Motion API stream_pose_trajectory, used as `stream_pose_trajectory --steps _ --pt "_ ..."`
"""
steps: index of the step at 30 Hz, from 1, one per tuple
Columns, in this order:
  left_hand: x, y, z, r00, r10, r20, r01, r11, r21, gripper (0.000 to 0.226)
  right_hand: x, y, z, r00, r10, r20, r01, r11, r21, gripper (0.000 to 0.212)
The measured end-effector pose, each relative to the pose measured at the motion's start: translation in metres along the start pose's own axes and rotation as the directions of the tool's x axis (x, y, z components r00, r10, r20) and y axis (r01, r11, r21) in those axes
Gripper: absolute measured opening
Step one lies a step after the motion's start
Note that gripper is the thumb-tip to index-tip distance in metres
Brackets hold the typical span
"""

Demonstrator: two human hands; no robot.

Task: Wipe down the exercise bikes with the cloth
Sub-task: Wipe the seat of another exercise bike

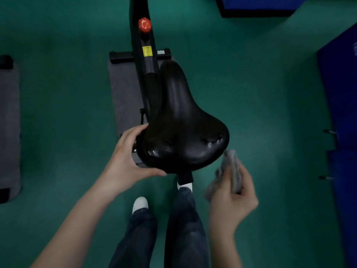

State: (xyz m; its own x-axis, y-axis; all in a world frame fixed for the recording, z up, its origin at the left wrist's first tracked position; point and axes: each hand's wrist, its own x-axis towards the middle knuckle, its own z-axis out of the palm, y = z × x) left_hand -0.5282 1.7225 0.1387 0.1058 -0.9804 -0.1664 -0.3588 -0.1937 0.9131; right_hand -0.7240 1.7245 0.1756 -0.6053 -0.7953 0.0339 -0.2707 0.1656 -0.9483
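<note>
You have no text here that you can actually read. On the frame of the exercise bike (150,65), just below the red knob (144,25), sits a yellow label (147,51). It bears a line of dark print along its top edge, but the print is too small and blurred for you to make out a single letter or number. To the right of it, on the black crossbar (119,57), there is a pale sticker (161,52), and whatever is on it is unreadable too. At the far right edge, faint white marks (355,49) show on the blue mat (338,93). They could be lettering, yet you cannot tell.
</note>
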Motion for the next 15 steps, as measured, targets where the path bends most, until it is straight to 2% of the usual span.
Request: stream_pose_trajectory --steps 3,6,9,13,15 --pt "-0.001 -0.002 0.002 1.000 0.010 0.000 -0.010 1.000 -0.004 0.102 0.048 -0.013 0.008 0.960 -0.236 0.147 0.268 0.928 -0.259 0.020" --pt "0.000 -0.005 0.003 1.000 0.017 -0.010 -0.017 1.000 -0.020 0.101 0.066 -0.022 0.023 0.920 -0.245 0.306 0.366 0.820 -0.441 0.026" --pt "-0.001 -0.006 0.004 1.000 0.017 -0.024 -0.017 0.999 -0.034 0.100 0.038 -0.019 0.022 0.878 -0.362 0.315 0.474 0.755 -0.453 0.038" --pt "-0.001 -0.008 0.005 1.000 0.013 -0.024 -0.014 0.999 -0.041 0.101 0.001 -0.026 0.017 0.791 -0.441 0.424 0.587 0.743 -0.322 0.043" --pt "-0.001 -0.008 0.004 1.000 0.009 -0.021 -0.010 0.999 -0.047 0.101 0.016 -0.030 0.020 0.823 -0.400 0.403 0.537 0.780 -0.322 0.037"
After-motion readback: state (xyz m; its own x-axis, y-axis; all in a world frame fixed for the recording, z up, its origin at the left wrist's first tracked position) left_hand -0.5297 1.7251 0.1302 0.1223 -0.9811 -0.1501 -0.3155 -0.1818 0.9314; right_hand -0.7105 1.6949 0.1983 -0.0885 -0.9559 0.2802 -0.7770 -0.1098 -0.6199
